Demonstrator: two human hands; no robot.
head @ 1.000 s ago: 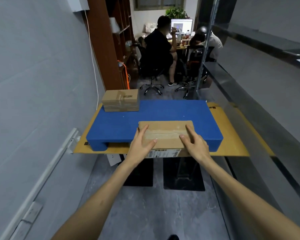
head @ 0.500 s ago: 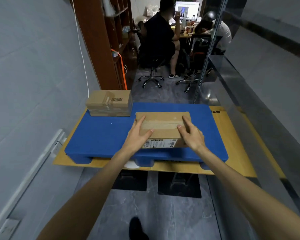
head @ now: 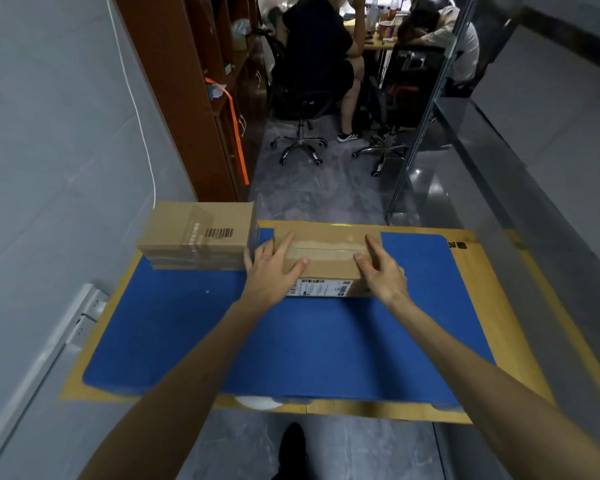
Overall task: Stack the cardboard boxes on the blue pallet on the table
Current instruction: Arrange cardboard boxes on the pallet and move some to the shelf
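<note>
- On a wooden desk in a narrow grey corridor lies a blue pallet, covering most of the desk top.
- At the pallet's far edge, near the middle, is a taped cardboard box with a white shipping label on its near side.
- The left hand grips the box's left end, thumb on top and fingers spread over the edge.
- The right hand grips the right end, thumb and forefinger on the lid.
- A second cardboard box, barcode up, sits on the pallet's far left corner, just beside the left hand's fingers.
- Beyond the desk, two people sit on office chairs.
</note>
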